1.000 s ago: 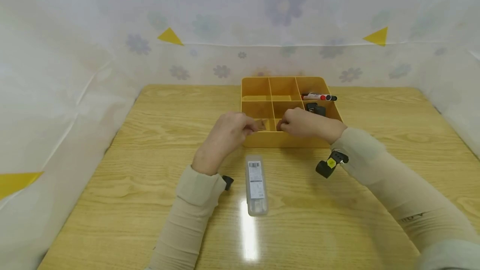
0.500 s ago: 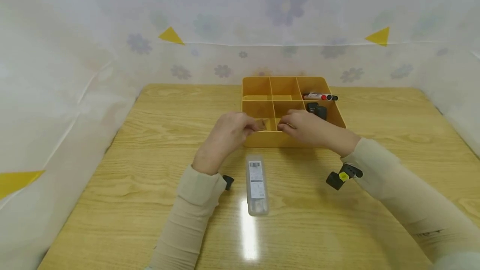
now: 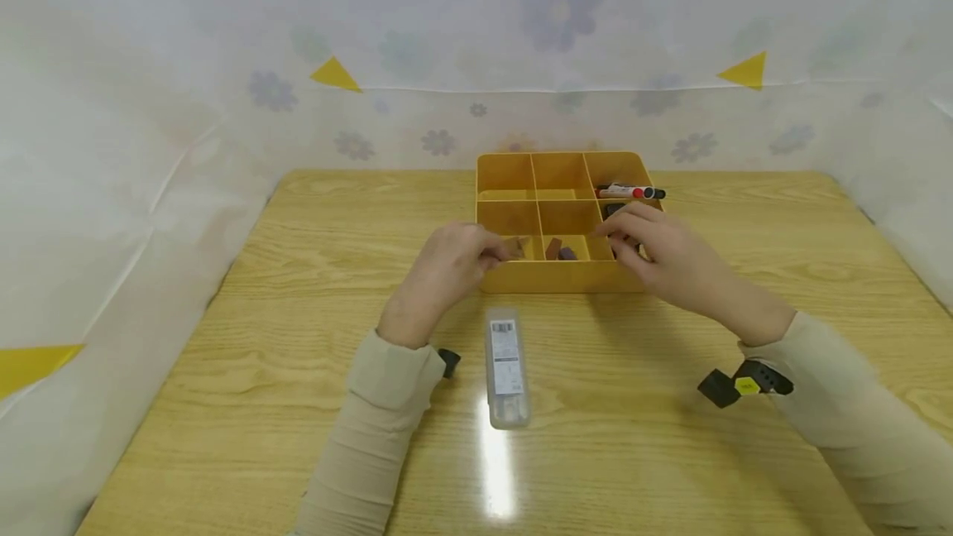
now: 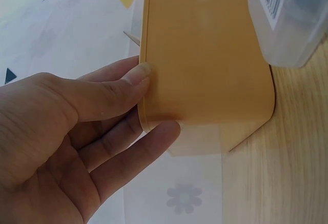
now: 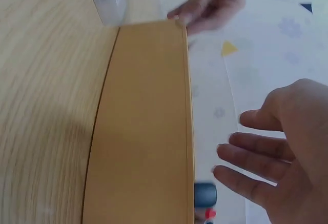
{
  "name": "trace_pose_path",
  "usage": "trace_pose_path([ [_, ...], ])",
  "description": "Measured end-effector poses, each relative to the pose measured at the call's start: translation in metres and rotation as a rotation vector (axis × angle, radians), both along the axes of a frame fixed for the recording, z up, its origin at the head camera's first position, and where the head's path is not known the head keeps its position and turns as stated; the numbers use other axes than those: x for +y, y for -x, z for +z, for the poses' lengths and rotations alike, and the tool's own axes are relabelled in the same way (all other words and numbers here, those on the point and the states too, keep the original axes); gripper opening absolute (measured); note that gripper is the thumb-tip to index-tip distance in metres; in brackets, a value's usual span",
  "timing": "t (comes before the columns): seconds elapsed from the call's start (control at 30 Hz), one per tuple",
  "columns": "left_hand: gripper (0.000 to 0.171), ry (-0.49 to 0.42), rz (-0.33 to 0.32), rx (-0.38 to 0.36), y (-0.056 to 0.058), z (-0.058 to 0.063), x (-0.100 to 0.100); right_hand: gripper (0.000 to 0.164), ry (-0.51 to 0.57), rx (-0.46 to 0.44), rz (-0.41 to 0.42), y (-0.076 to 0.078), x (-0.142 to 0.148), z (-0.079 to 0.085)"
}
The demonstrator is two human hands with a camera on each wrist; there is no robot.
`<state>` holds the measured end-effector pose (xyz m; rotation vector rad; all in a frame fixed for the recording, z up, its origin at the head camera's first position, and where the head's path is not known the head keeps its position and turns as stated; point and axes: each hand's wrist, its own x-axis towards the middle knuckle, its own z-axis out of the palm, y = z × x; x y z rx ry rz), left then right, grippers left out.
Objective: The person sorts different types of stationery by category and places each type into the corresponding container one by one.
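Observation:
A yellow divided organizer box (image 3: 558, 278) stands on the table in the head view. My left hand (image 3: 449, 269) grips its front left corner; in the left wrist view the thumb (image 4: 115, 93) presses on the outside near the rim and other fingers go behind it. My right hand (image 3: 673, 259) hovers over the front right compartment, and in the right wrist view its fingers (image 5: 256, 149) are relaxed, apart and hold nothing. A reddish-brown block (image 3: 553, 249) and a small grey-purple piece (image 3: 567, 254) lie in the front middle compartment. A brown piece (image 3: 515, 246) shows beside my left fingertips.
Markers (image 3: 629, 192) lie in the back right compartment. Dark items (image 3: 614, 210) in the front right one are mostly hidden by my right hand. A translucent plastic case (image 3: 508, 370) with a white label lies before the box. A pale flowered sheet (image 3: 417, 114) closes off the back.
My right hand has moved right, from the front middle compartment to over the front right one, uncovering the block and the grey-purple piece. The left hand stays at its corner.

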<state>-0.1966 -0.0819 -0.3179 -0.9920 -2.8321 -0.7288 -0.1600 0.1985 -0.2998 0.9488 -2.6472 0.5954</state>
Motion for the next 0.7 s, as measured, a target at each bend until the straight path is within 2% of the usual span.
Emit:
trace_pose_path([
  [0.17,0.01,-0.003,0.006,0.011,0.001,-0.001,-0.002,0.018,0.017,-0.052,-0.226,0.002,0.026,0.0],
  [0.33,0.01,-0.007,0.004,0.02,0.0,-0.002,-0.004,0.028,-0.007,-0.145,-0.428,0.005,0.045,-0.013],
  [0.43,0.01,-0.014,0.002,0.018,0.0,-0.003,-0.006,0.039,-0.013,-0.235,-0.481,0.006,0.05,-0.023],
  [0.53,0.01,-0.016,0.0,0.019,0.0,-0.003,-0.007,0.049,-0.004,-0.323,-0.499,0.007,0.051,-0.031],
  [0.7,0.01,-0.024,-0.008,0.011,0.001,-0.002,-0.009,0.049,0.014,-0.393,-0.505,0.008,0.047,-0.037],
])
